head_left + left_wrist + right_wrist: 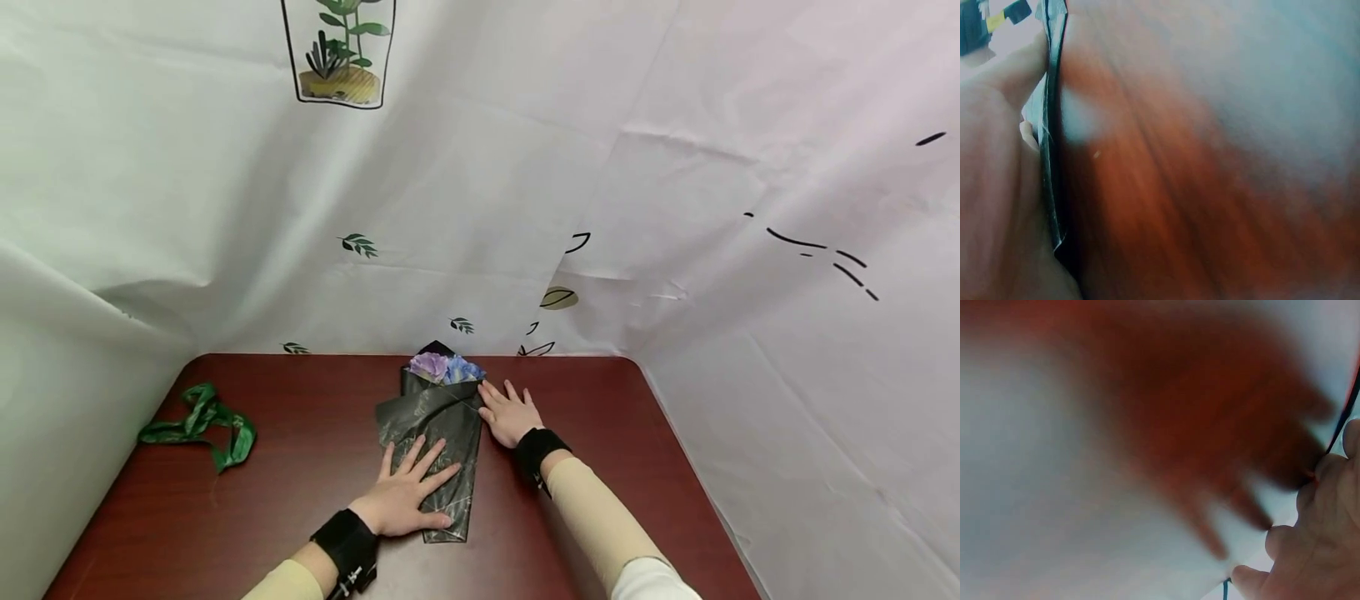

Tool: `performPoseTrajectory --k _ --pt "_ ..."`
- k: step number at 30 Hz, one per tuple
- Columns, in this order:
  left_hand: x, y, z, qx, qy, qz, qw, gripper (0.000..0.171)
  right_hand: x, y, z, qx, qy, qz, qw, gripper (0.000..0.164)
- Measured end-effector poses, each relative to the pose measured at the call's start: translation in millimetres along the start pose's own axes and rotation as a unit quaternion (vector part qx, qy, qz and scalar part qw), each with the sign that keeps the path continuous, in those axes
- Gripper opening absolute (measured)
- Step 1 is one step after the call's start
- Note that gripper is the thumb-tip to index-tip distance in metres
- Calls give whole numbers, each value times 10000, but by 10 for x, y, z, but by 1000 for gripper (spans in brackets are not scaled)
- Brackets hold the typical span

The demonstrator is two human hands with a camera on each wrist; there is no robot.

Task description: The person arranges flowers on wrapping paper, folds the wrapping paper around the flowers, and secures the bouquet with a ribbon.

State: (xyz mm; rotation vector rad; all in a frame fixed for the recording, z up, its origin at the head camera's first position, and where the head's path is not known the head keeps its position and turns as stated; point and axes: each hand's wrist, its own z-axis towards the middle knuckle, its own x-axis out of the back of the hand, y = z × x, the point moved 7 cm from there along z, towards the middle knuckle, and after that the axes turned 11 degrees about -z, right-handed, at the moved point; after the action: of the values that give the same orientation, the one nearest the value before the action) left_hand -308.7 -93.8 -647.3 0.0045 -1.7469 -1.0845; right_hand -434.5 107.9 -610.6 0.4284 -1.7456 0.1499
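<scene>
A bouquet wrapped in dark patterned wrapping paper [456, 425] lies on the table, its narrow end toward me. Purple [429, 365] and blue [463, 370] artificial-looking flowers show at its far end. My left hand [401, 497] rests palm down across the lower wrap, fingers spread. In the left wrist view, the paper's edge [1051, 144] runs along the hand [997, 175]. My right hand [512, 417] lies at the bouquet's upper right edge, fingers extended, the foremost touching the paper beside the flowers. Its fingertips show close to the tabletop in the right wrist view.
A crumpled green ribbon [201, 427] lies at the left of the reddish-brown table [315, 400]. White printed cloth [480, 183] hangs behind the table and along both sides. Each wrist wears a black band [542, 454].
</scene>
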Motion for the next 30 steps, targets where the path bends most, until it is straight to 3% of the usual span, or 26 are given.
performPoseTrajectory --k 6,11,15,18,22,26,30 --pt "-28 -19 -3 -31 68 -5 10000 89 173 -7 39 -244 -141 -95 9996 59" --pt "-13 -28 -4 17 106 86 9999 89 175 -57 71 -338 -219 -213 9990 62" --pt "-14 -40 7 52 49 81 9999 89 115 -157 9 -391 -3 -196 9990 66" --pt "-25 -28 24 89 -12 84 9999 89 23 -263 -190 -296 232 -243 9990 68" --pt "-10 -22 25 104 31 162 9998 90 -80 -529 -605 68 336 -419 9985 69" --pt "-3 -27 29 54 99 227 9997 92 -166 -771 -1022 229 119 -803 9964 71" --pt "-17 -40 27 63 96 277 9996 93 -239 -925 -1312 237 -142 -1005 9946 73"
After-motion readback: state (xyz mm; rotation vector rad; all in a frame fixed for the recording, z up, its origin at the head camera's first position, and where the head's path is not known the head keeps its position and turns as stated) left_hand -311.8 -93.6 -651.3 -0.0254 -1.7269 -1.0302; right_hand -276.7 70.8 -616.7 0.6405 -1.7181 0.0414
